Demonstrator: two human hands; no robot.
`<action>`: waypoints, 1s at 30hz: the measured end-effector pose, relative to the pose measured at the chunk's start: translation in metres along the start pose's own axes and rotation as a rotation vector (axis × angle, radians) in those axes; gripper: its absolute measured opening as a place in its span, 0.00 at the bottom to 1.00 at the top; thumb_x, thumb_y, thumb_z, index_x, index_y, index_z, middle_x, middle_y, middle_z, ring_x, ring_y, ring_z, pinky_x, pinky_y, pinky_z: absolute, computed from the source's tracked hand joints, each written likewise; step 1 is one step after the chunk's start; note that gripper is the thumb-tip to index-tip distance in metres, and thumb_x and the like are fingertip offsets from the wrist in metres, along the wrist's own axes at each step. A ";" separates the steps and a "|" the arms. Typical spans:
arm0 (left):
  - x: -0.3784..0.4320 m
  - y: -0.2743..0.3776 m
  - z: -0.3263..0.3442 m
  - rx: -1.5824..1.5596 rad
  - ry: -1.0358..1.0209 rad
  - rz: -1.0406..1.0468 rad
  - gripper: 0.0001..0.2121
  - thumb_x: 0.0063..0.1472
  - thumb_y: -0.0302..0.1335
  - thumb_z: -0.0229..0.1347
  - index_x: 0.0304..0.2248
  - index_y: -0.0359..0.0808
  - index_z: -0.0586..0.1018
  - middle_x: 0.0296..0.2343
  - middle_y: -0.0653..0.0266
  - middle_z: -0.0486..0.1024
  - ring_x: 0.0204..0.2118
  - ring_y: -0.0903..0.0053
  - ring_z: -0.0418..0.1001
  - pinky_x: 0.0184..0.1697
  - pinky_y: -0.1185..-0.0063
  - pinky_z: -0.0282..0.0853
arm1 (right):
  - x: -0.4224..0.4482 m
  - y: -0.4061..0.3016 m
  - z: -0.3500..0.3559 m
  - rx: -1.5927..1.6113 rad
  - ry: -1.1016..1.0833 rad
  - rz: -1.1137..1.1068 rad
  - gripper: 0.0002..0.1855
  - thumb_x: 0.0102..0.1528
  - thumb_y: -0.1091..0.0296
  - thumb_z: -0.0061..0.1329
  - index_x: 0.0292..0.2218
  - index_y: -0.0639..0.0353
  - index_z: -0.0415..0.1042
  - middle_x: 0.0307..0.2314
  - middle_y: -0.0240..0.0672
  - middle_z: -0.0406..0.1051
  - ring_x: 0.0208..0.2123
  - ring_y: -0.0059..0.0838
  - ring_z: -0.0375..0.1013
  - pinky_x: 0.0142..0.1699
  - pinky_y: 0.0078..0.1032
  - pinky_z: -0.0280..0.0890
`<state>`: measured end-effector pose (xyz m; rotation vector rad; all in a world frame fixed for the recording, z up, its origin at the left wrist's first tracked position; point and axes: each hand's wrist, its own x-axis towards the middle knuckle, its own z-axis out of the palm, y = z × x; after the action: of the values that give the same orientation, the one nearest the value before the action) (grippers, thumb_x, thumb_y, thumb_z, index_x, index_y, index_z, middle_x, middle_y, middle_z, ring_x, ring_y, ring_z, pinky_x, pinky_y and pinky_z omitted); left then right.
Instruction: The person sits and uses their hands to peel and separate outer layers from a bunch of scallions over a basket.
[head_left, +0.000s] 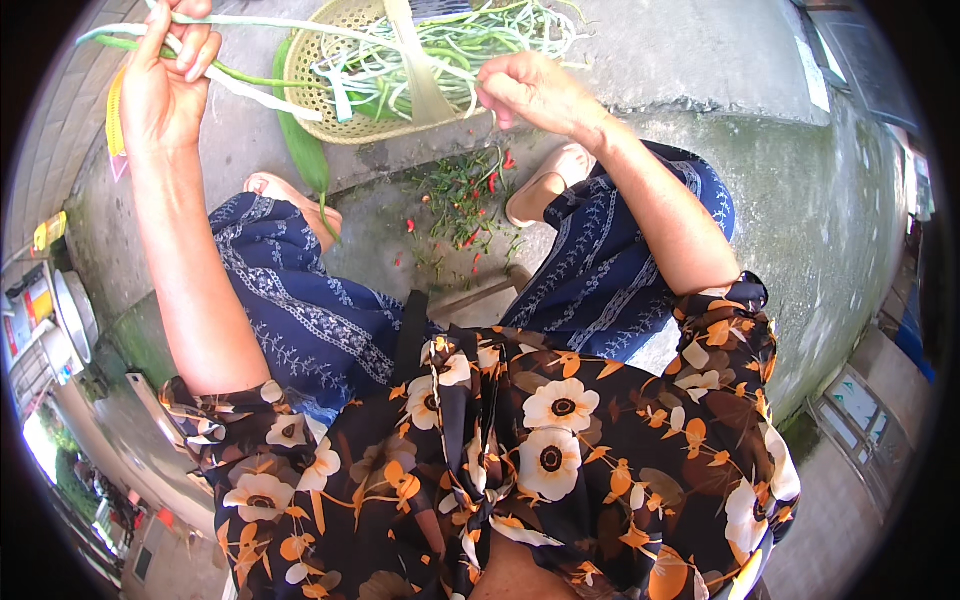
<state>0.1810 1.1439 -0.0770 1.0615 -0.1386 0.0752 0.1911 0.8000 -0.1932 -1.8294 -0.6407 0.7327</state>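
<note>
Several long green beans (259, 94) are gripped in my left hand (169, 82), raised at the upper left. One pale bean (300, 26) stretches from it over the basket to my right hand (536, 94), whose fingers pinch its far end. Between my hands stands a yellow woven plastic basket (300, 67) with a broad handle, holding a tangled heap of long beans (450, 49). A small pale blue-and-white strip (341, 97) lies among them near the left rim. A long green gourd (304, 146) lies on the ground, partly hidden behind the basket.
Red chillies and green stem scraps (469, 191) are scattered on the concrete between my feet. A low concrete step edge (405, 161) runs under the basket. A wooden piece (472, 292) lies between my knees. White basins (71, 315) stand at the far left.
</note>
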 end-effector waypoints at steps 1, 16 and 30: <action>0.002 0.000 -0.002 -0.016 -0.047 0.003 0.10 0.64 0.26 0.42 0.39 0.27 0.69 0.27 0.59 0.66 0.16 0.86 0.51 0.19 0.87 0.49 | 0.001 0.003 0.001 0.072 0.020 0.001 0.15 0.56 0.61 0.35 0.30 0.59 0.72 0.16 0.27 0.67 0.20 0.16 0.69 0.30 0.16 0.65; -0.002 -0.001 -0.004 -0.001 -0.011 0.003 0.10 0.64 0.27 0.40 0.40 0.28 0.68 0.24 0.62 0.61 0.18 0.84 0.52 0.21 0.86 0.50 | 0.000 0.004 0.020 0.254 0.063 -0.205 0.12 0.56 0.72 0.40 0.41 0.60 0.72 0.27 0.29 0.70 0.32 0.20 0.71 0.39 0.19 0.68; -0.006 -0.030 0.052 0.131 0.060 0.137 0.10 0.63 0.29 0.44 0.37 0.30 0.69 0.21 0.65 0.62 0.18 0.83 0.55 0.21 0.86 0.51 | 0.015 0.059 -0.032 1.015 0.578 0.155 0.13 0.52 0.64 0.37 0.23 0.62 0.68 0.19 0.33 0.68 0.19 0.20 0.67 0.26 0.22 0.64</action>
<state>0.1755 1.0839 -0.0793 1.1781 -0.1535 0.2430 0.2303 0.7712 -0.2416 -1.0365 0.2514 0.4454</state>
